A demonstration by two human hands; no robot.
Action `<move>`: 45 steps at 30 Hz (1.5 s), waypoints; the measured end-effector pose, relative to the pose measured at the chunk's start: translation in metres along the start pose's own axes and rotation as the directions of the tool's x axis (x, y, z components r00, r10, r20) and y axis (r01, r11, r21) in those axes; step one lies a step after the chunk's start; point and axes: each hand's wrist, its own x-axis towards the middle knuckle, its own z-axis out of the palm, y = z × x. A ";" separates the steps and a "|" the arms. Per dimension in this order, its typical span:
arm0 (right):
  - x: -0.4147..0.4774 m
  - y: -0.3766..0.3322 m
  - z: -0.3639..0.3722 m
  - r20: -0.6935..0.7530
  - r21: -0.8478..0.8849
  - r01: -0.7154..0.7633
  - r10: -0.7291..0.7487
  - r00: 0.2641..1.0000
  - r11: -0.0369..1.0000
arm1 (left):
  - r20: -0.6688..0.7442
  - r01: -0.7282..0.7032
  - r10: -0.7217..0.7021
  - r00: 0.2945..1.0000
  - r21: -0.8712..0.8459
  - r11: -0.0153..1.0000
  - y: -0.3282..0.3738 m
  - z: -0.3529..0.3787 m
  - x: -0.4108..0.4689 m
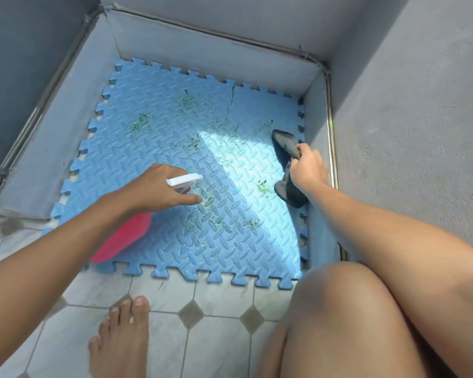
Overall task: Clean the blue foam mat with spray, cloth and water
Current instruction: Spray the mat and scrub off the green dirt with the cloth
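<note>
Now | left hand (159, 188): grip round spray bottle (124, 237) | right hand (307, 170): grip round cloth (284, 145), on mat (159, 110)

No text, label, brand, number or sign can be read. The spray bottle (126, 236) gripped in the left hand (153, 189) shows no legible print, nor does the cloth (284, 147) held in the right hand (307, 170).

A pale tiled floor (219, 347) with small grey-brown diamond insets (190, 314) carries a blue interlocking foam mat (153, 110) of embossed, puzzle-edged squares. The mat's near edge lies on bare tile. Its other three edges run beside the grey fabric walls (202, 50) of a low pen. A bare foot (120, 339) rests on the tiles, just short of the mat's near edge.
</note>
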 end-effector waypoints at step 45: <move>0.006 0.015 0.031 0.146 -0.100 0.037 -0.023 0.989 0.994 | 0.171 0.063 -0.111 0.979 0.263 0.963 -0.036 0.009 -0.046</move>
